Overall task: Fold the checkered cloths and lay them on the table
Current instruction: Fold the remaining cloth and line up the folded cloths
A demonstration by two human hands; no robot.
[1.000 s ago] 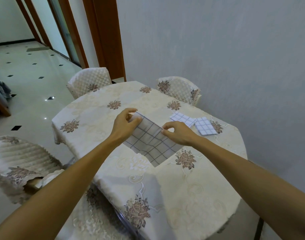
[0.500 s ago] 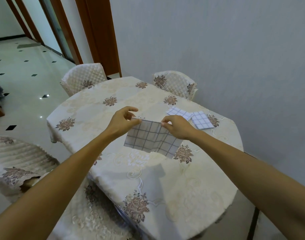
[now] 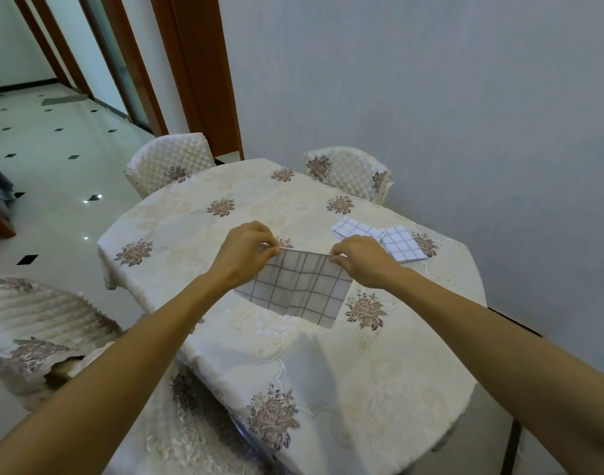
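A grey-and-white checkered cloth hangs folded in the air above the table, its top edge stretched level. My left hand pinches the cloth's upper left corner. My right hand pinches the upper right corner. The lower edge hangs free and slightly creased. Two folded blue-checked cloths lie flat on the table beyond my right hand, one partly overlapped by the other.
The table wears a cream cloth with brown flower prints. Quilted chairs stand at the far left, far right and near left. A grey wall runs close on the right. Tiled floor lies to the left.
The held cloth went from a tilted, diamond-like hang to a level one with its top edge pulled straight between both hands. Both hands rose slightly and drew a little apart.
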